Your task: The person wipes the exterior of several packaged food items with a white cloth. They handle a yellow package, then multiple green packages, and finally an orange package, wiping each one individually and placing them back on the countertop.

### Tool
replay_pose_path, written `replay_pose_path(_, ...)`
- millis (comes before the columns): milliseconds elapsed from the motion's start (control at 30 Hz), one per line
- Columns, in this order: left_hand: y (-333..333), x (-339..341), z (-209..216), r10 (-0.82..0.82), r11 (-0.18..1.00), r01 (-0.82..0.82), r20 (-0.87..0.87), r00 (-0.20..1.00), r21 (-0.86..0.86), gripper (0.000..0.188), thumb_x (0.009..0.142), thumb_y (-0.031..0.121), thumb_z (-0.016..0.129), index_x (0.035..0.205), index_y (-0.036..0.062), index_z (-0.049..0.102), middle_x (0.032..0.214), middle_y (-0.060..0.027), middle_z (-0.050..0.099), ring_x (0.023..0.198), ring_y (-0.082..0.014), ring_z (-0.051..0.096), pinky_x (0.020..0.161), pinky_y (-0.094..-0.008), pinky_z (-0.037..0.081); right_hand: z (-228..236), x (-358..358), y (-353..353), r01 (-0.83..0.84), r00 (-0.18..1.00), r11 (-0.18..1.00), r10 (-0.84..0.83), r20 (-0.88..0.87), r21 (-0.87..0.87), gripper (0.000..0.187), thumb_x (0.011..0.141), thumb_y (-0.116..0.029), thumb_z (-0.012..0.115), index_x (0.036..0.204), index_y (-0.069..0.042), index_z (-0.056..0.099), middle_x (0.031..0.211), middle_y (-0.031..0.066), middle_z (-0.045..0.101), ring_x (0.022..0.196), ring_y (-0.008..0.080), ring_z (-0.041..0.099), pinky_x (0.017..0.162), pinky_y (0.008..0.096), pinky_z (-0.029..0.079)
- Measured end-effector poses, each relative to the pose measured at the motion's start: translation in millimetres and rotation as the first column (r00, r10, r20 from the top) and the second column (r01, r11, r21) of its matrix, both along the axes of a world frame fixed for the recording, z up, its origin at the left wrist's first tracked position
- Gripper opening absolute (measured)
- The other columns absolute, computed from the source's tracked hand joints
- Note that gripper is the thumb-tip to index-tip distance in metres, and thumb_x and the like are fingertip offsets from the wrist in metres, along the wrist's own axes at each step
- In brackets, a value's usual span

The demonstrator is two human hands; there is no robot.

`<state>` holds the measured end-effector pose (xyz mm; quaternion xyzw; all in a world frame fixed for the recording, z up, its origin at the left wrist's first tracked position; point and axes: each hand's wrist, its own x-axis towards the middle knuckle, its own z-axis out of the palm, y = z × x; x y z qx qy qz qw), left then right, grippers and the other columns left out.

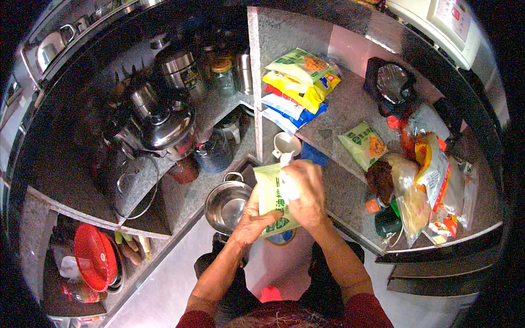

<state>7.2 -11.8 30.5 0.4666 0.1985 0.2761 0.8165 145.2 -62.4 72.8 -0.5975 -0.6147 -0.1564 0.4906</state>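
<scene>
Your left hand [250, 221] grips the pale green packet [269, 194] by its lower left side, near the front edge of the shelf [342, 191]; your right hand [307, 194] is wrapped around a white cloth [287, 183] (perhaps tissue, it's blurred) against it; this looks like wiping, so keep its face taut

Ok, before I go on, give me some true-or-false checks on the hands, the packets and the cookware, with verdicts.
1. The left hand holds a green packet. True.
2. The right hand is well clear of that packet. False: it is at the packet, holding a white cloth or tissue.
3. The steel pan is to the left of the held packet. True.
4. Nothing lies on the yellow packet. False: another green packet lies on it.
5. The lidded pot has its lid off. False: the lid is on.
</scene>
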Motion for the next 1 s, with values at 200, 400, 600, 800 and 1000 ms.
replay_pose_path(200,-2.1,2.5,2.6,-0.010,1.000,0.010,0.018,1.000,0.022,0.075,0.068,-0.012,0.059,0.134,0.0120,0.033,0.121,-0.0018,0.050,0.109,-0.0132,0.049,0.092,-0.0296,0.041,-13.9,24.8,-9.2,0.126,0.961,0.988,-0.144,-0.235,-0.089,0.036,0.069,0.002,0.054,0.105,-0.003,0.051,0.101,0.0164,0.053,0.096,0.0329,0.049,0.086,0.0402,0.038)
replay_pose_path(400,-4.1,5.4,-5.3,-0.027,1.000,0.027,-0.007,1.000,-0.014,0.072,0.070,-0.010,0.061,0.133,0.0116,0.034,0.118,-0.0019,0.051,0.106,-0.0132,0.049,0.091,-0.0293,0.041,-17.7,14.6,-11.7,0.207,0.923,0.977,-0.213,-0.320,-0.055,0.033,0.071,0.001,0.057,0.103,-0.002,0.052,0.100,0.0157,0.053,0.095,0.0315,0.051,0.085,0.0386,0.040)
replay_pose_path(600,-4.5,5.2,-16.1,-0.085,0.992,0.103,-0.216,0.973,0.072,0.064,0.074,0.001,0.062,0.131,0.0116,0.035,0.115,-0.0010,0.050,0.104,-0.0131,0.048,0.088,-0.0284,0.041,-6.2,-20.4,-10.9,-0.198,0.978,0.979,0.193,-0.082,-0.050,0.034,0.066,-0.001,0.061,0.100,-0.003,0.056,0.105,0.0154,0.053,0.093,0.0322,0.052,0.083,0.0403,0.042)
replay_pose_path(800,-6.7,7.2,-9.7,-0.071,0.997,0.071,-0.020,0.997,-0.022,0.069,0.072,-0.001,0.062,0.133,0.0127,0.032,0.115,-0.0022,0.050,0.104,-0.0135,0.048,0.089,-0.0291,0.040,-6.4,0.8,-6.9,-0.040,0.995,0.998,0.036,0.093,0.042,0.035,0.065,-0.002,0.061,0.100,-0.003,0.057,0.099,0.0148,0.052,0.090,0.0325,0.051,0.078,0.0407,0.041)
replay_pose_path(1000,-1.2,8.7,-5.9,0.034,0.980,-0.017,0.082,0.996,-0.197,0.070,0.071,-0.001,0.064,0.132,0.0143,0.033,0.112,-0.0032,0.055,0.100,-0.0156,0.054,0.086,-0.0314,0.044,-13.2,15.1,-13.3,0.139,0.985,0.986,-0.147,-0.094,-0.088,0.031,0.074,-0.001,0.058,0.104,0.000,0.051,0.097,0.0178,0.051,0.089,0.0320,0.051,0.077,0.0394,0.042)
